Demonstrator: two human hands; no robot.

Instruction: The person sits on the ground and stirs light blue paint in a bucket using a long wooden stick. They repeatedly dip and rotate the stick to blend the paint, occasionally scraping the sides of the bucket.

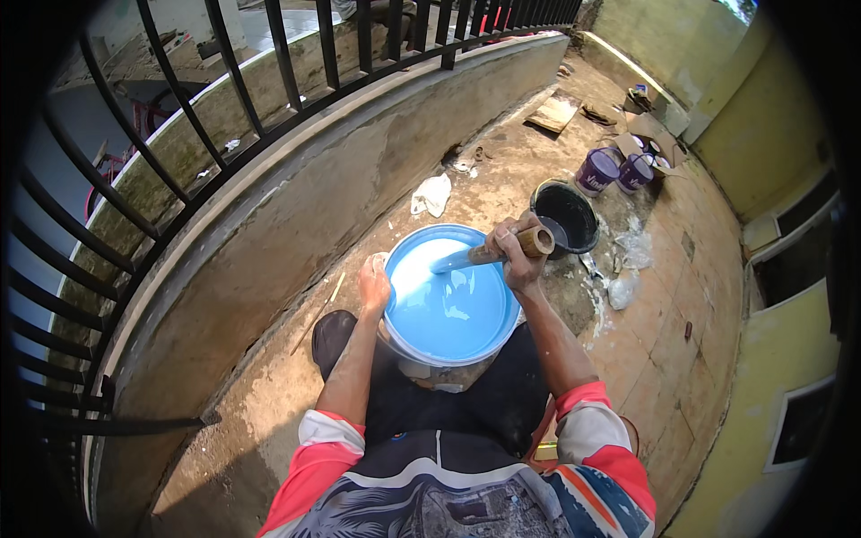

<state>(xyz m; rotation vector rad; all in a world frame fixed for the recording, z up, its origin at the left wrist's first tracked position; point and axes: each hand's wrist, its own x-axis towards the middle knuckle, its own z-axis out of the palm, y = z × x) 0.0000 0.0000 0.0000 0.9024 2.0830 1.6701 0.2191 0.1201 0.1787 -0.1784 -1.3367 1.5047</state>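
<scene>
Right hand [518,255] around wooden stick [502,249] in blue paint bucket [448,309], left hand [373,285] on rim

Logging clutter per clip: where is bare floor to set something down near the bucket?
Bare floor lies left of the big bucket of light-blue paint, toward the curved concrete wall. Right is crowded: black bucket, two purple tubs, plastic scraps.

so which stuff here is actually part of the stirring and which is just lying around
In use:
- bucket of light blue paint
- wooden stick dipped in the paint
- right hand gripping the stick
- left hand on the bucket rim

Lying about:
- black bucket
- two purple tubs
- white rag
- cardboard scraps
</scene>
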